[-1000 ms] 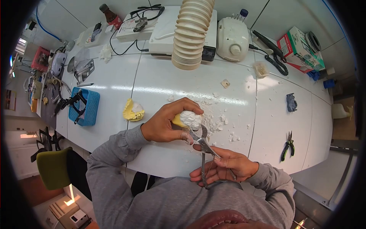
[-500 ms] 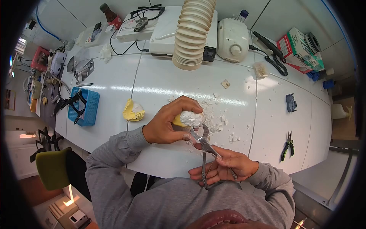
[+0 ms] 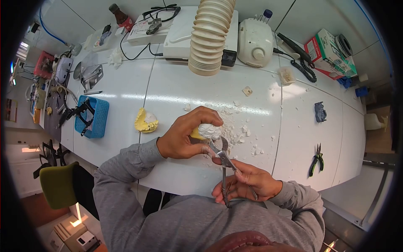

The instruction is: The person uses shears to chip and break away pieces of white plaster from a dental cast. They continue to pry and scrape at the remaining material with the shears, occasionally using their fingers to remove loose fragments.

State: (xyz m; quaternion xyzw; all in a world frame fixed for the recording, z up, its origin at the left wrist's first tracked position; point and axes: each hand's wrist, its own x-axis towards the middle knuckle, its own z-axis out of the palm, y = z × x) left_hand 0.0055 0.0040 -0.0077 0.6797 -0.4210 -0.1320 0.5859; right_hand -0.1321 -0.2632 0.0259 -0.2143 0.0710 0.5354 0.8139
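Observation:
My left hand (image 3: pixel 184 136) is closed around a dental model (image 3: pixel 210 131), a rough white plaster lump with a yellow part showing at its left side. In my right hand (image 3: pixel 254 182) is a pair of metal plaster nippers (image 3: pixel 226 161), with the fingers around its spread handles. The curved jaws are at the lower edge of the white plaster, close to my left thumb; whether they bite into it is hard to tell. A second, yellow dental model (image 3: pixel 145 122) lies on the table left of my left hand.
Plaster crumbs (image 3: pixel 241 134) are scattered over the white table (image 3: pixel 176 92). Green-handled pliers (image 3: pixel 317 161) and a grey-blue piece (image 3: pixel 320 112) lie to the right. A blue basket (image 3: pixel 100 122) holding a black frame stands left. A ribbed hose (image 3: pixel 212 38) hangs at the back.
The fingers of my right hand have curled further in around the nippers, and the handles have come slightly closer together. My left hand and the model stay nearly in place.

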